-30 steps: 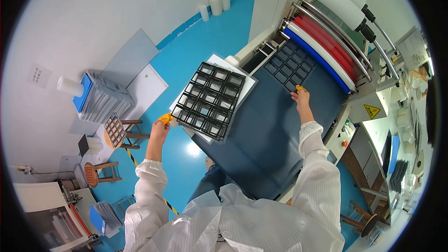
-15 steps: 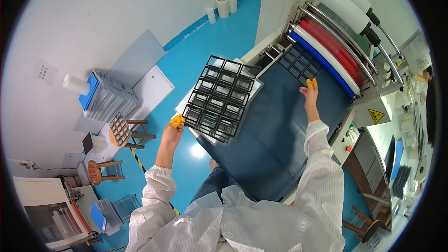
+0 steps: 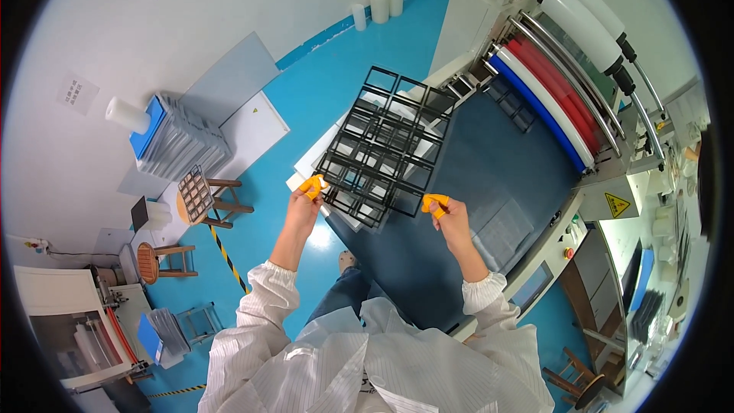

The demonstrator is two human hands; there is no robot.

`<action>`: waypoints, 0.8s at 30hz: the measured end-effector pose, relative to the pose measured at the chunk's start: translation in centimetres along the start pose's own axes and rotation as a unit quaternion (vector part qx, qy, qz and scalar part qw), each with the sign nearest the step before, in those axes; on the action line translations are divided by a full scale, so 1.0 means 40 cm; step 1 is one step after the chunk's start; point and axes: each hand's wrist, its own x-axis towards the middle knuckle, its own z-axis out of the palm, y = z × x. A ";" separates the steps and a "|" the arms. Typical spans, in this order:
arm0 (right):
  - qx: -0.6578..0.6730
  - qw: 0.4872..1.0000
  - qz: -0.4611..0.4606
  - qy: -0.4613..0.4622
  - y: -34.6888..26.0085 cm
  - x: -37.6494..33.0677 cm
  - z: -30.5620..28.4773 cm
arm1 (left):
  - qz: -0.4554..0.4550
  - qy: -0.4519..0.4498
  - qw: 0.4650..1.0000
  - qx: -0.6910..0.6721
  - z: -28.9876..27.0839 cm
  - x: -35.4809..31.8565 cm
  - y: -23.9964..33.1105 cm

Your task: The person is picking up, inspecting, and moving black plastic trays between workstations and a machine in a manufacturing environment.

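Observation:
A thin sheet with a black window-like grid (image 3: 388, 141) is raised at a tilt over a stack of similar black-gridded sheets (image 3: 359, 210). My left hand (image 3: 304, 197), yellow covers on its fingertips, pinches the sheet's near left corner. At the near right corner, my right hand (image 3: 449, 220) is closed on the edge with its yellow-covered fingertips. The stack rests on white boards at the left edge of the dark machine bed (image 3: 413, 268). Another gridded sheet (image 3: 511, 103) lies flat on the bed, partly under the blue roller (image 3: 535, 111).
Red and white rollers (image 3: 554, 69) span the machine's far end. A clear sheet (image 3: 501, 233) lies on the bed right of my right hand. Left on the blue floor stand wooden stools (image 3: 164, 261), one bearing a gridded sheet, and a tall stack of sheets (image 3: 183, 138).
My right hand has come back from near the rollers and taken the top sheet's right corner. That sheet has risen off the stack. The sheet on the bed has moved farther under the rollers.

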 end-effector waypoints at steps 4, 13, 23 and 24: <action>0.054 0.997 -0.005 0.055 0.025 -0.012 -0.003 | -0.010 -0.016 0.996 0.088 0.024 -0.022 -0.024; 0.132 0.960 -0.070 0.238 0.123 -0.061 -0.225 | 0.005 0.114 0.966 0.234 -0.064 0.023 0.056; 0.052 0.933 -0.069 0.350 0.206 0.003 -0.382 | -0.004 0.118 0.918 0.378 -0.122 0.033 -0.021; 0.063 0.932 -0.057 0.353 0.215 0.022 -0.365 | 0.002 0.129 0.918 0.374 -0.124 0.026 -0.017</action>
